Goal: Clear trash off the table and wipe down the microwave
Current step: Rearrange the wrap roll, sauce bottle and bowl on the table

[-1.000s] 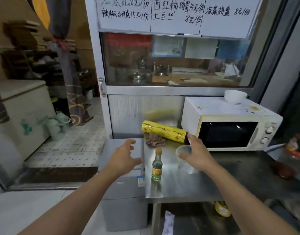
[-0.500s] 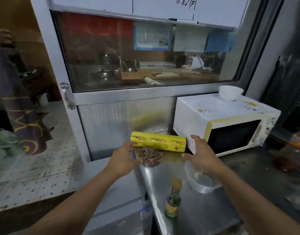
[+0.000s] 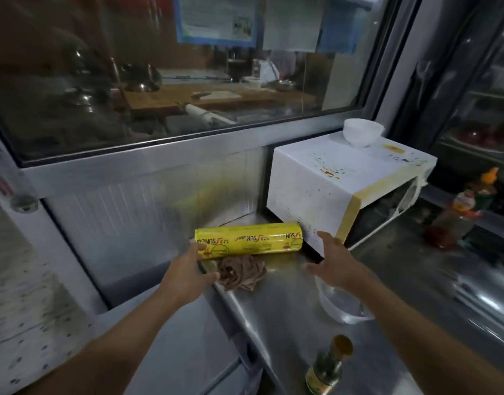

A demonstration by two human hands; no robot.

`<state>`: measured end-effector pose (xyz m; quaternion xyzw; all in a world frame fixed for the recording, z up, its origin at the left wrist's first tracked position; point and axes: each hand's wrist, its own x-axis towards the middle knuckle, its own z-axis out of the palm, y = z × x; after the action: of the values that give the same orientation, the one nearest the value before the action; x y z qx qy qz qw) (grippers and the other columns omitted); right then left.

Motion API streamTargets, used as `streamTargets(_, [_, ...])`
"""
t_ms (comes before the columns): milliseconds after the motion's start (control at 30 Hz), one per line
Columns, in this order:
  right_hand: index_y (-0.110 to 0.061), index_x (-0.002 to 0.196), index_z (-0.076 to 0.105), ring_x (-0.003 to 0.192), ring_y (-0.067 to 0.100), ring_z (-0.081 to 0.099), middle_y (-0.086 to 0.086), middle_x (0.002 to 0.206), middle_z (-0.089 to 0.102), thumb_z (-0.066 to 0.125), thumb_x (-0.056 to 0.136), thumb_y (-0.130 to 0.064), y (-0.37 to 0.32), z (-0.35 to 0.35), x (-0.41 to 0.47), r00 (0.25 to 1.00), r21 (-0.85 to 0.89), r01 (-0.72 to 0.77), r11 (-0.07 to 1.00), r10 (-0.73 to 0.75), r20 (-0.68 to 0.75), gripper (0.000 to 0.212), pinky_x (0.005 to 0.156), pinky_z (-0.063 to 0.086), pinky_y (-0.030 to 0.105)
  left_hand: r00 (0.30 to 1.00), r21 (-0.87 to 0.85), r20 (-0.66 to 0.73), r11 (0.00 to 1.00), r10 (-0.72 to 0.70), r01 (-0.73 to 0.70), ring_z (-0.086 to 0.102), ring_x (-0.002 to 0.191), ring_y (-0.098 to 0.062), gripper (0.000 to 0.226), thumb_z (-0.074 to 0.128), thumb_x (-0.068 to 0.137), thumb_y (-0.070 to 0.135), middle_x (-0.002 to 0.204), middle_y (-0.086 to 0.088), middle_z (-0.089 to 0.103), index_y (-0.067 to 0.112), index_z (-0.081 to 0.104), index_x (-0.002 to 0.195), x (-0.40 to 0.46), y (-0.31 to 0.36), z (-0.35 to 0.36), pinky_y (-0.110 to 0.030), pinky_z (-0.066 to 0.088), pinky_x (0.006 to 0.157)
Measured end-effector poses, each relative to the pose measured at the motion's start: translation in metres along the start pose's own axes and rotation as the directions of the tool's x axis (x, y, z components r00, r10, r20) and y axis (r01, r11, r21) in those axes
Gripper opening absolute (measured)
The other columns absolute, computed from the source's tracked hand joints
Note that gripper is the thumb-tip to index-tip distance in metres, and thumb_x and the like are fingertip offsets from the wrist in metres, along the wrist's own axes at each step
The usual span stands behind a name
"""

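The brushed stainless-steel table [image 3: 288, 317] runs under everything here, and the boxy white microwave [image 3: 342, 192] stands at its back corner, its top spattered with brownish-yellow stains and carrying a small white bowl [image 3: 363, 132]. Just to the left of the microwave lies a yellow printed roll of cling wrap [image 3: 249, 241], and tucked against the front of that roll is a crumpled brown cloth [image 3: 241, 272], which looks like the thing to wipe with. In front of the microwave's near corner sits a clear plastic cup [image 3: 340, 305], partly hidden under the right arm; further forward stands a small green glass bottle with a gold cap [image 3: 326, 366]. The left hand [image 3: 188, 276] is spread, its fingertips at the roll's left end and its thumb beside the cloth (whether it actually touches either I cannot tell). The right hand [image 3: 335, 265] is also spread and holds nothing, hovering by the microwave's lower front corner above the cup. To do this step well, I would pinch the cloth by its bulk and draw it out forward, steadying the roll so it does not trundle off the edge, and keep the right forearm high, since the light cup would tip easily.
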<state>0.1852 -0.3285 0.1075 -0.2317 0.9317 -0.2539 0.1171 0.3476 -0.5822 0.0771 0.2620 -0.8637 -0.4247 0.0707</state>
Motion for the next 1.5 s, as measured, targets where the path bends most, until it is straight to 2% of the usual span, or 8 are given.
streamTargets(200, [-0.010,0.141,0.030,0.124,0.027,0.037,0.013,0.130,0.043,0.073,0.073,-0.029,0.009,0.023,0.068,0.998,0.045,0.069,0.997,-0.069,-0.015,0.082,0.086,0.030,0.026,0.999,0.043,0.026,0.999,-0.024,0.023,0.055,0.117,-0.023,0.065,0.074,0.076,0.015,0.127,-0.006,0.058,0.015,0.044,0.133,0.058,-0.020,0.006,-0.041,0.047,0.096])
streamTargets(367, [-0.009,0.136,0.034,0.121,0.028,0.045,0.013,0.127,0.048,0.073,0.074,-0.026,0.026,0.047,0.125,0.999,0.086,0.029,0.996,-0.031,0.019,0.076,0.098,0.042,0.037,0.996,0.109,-0.089,0.993,-0.024,0.034,0.056,0.087,-0.010,0.038,0.070,0.074,0.012,0.097,0.008,0.058,0.018,0.059,0.110,0.106,-0.038,0.013,-0.020,0.040,0.063])
streamTargets(600, [-0.002,0.144,0.012,0.128,0.035,0.040,0.019,0.142,0.034,0.073,0.076,-0.024,0.042,0.080,0.168,0.990,0.085,-0.140,0.987,0.138,0.026,0.094,0.097,0.036,0.033,0.993,0.124,-0.082,0.987,-0.088,0.098,0.055,0.107,-0.025,0.063,0.076,0.074,0.019,0.119,-0.007,0.056,0.015,0.045,0.129,0.146,-0.068,0.024,-0.028,0.042,0.080])
streamTargets(800, [0.001,0.131,0.032,0.114,0.030,0.053,0.015,0.126,0.053,0.072,0.078,-0.016,0.046,0.093,0.180,0.959,0.237,-0.284,0.929,0.281,0.050,0.068,0.083,0.039,0.026,0.999,0.130,-0.019,0.990,-0.046,0.048,0.052,0.097,-0.010,0.067,0.074,0.075,0.017,0.121,-0.001,0.055,0.019,0.042,0.134,0.166,-0.070,0.033,-0.025,0.043,0.078])
streamTargets(1000, [-0.003,0.105,0.061,0.088,0.023,0.060,0.012,0.095,0.065,0.067,0.080,-0.006,0.032,0.087,0.181,0.945,0.274,-0.294,0.916,0.322,-0.061,0.026,0.066,0.037,0.021,0.998,0.144,0.052,0.989,-0.046,0.038,0.057,0.103,-0.018,0.075,0.074,0.071,0.019,0.121,-0.006,0.053,0.020,0.038,0.136,0.175,-0.075,0.035,-0.030,0.049,0.078])
streamTargets(1167, [-0.003,0.115,0.051,0.084,0.016,0.050,0.003,0.095,0.052,0.073,0.078,-0.010,0.011,0.080,0.170,0.917,0.341,-0.322,0.883,0.381,-0.120,0.043,0.067,0.041,0.021,0.996,0.122,0.052,0.990,-0.076,0.069,0.054,0.108,-0.025,0.089,0.078,0.066,0.015,0.125,-0.011,0.047,0.022,0.030,0.142,0.186,-0.077,0.033,-0.038,0.049,0.091])
streamTargets(1433, [-0.010,0.116,0.046,0.088,0.015,0.052,0.001,0.101,0.052,0.066,0.081,-0.008,-0.015,0.039,0.150,0.885,0.346,-0.228,0.910,0.342,-0.315,0.041,0.054,0.035,0.014,0.992,0.009,0.094,0.997,-0.079,0.078,0.058,0.100,-0.023,0.094,0.081,0.065,0.017,0.121,-0.010,0.052,0.024,0.027,0.142,0.206,-0.072,0.050,-0.035,0.050,0.087])
streamTargets(1500, [-0.011,0.116,0.047,0.089,0.014,0.051,0.000,0.102,0.053,0.064,0.080,-0.004,-0.023,0.031,0.144,0.882,0.334,-0.205,0.920,0.321,-0.345,0.041,0.062,0.039,0.018,0.995,0.004,0.084,0.998,-0.057,0.057,0.057,0.100,-0.022,0.094,0.082,0.064,0.019,0.119,-0.010,0.053,0.024,0.030,0.141,0.212,-0.070,0.052,-0.033,0.048,0.087])
